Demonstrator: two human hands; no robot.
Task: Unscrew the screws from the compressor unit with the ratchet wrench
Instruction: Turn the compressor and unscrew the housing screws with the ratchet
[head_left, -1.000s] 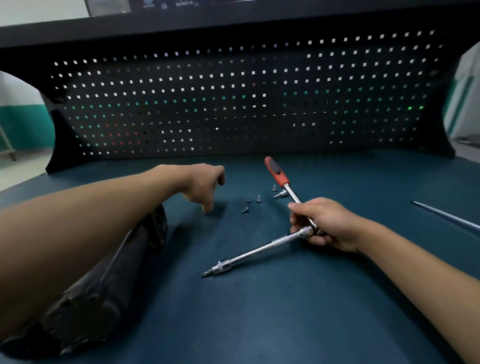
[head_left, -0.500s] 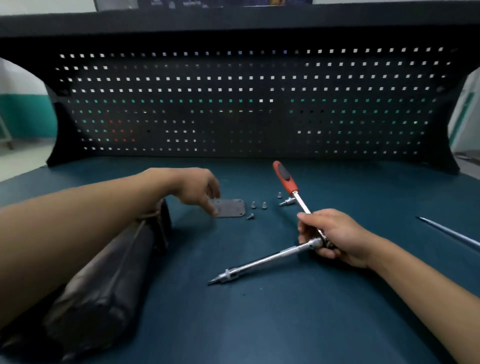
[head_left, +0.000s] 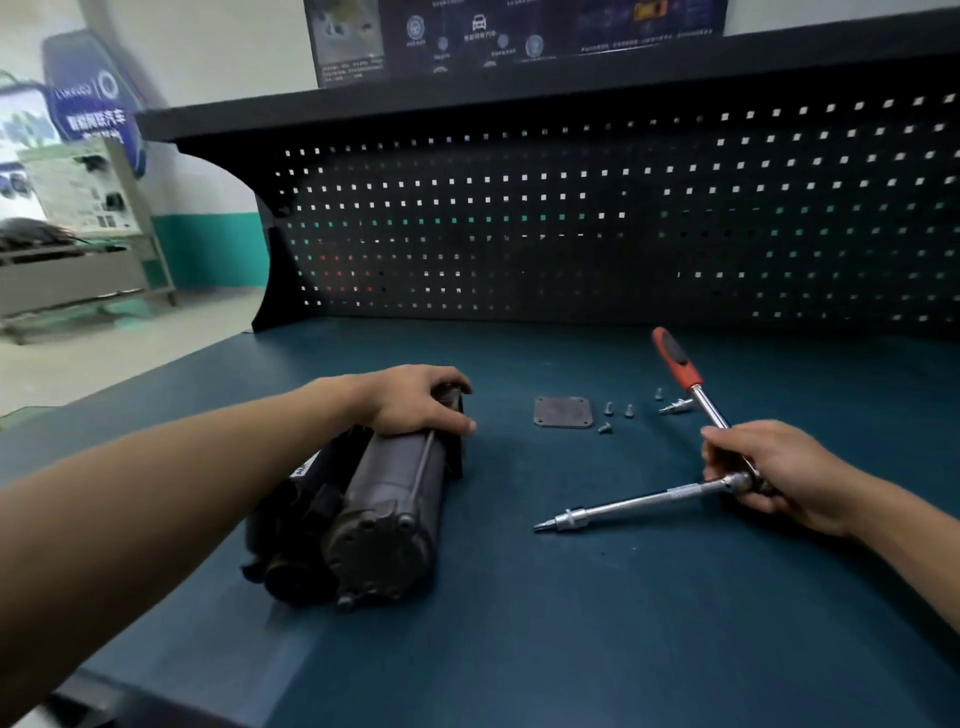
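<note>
The dark compressor unit (head_left: 374, 514) lies on its side at the left of the blue bench, its round end cap facing me. My left hand (head_left: 415, 400) grips its far end, fingers curled over the top and thumb along the near side. My right hand (head_left: 769, 467) holds the ratchet wrench (head_left: 691, 384) at its head; the red handle points up and away, and a long chrome extension bar (head_left: 634, 504) with a bit points left, low over the bench. A small square cover plate (head_left: 562, 412) and several loose screws (head_left: 618, 413) lie between the two hands.
A black pegboard back panel (head_left: 571, 228) closes off the far side of the bench (head_left: 571, 623). The bench's left edge runs diagonally past my left forearm, with a workshop floor and a display stand (head_left: 78, 208) beyond.
My left hand moved back from the plate and screws and took hold of the compressor's far end. The view swung left and down. My right hand kept its hold on the wrench.
</note>
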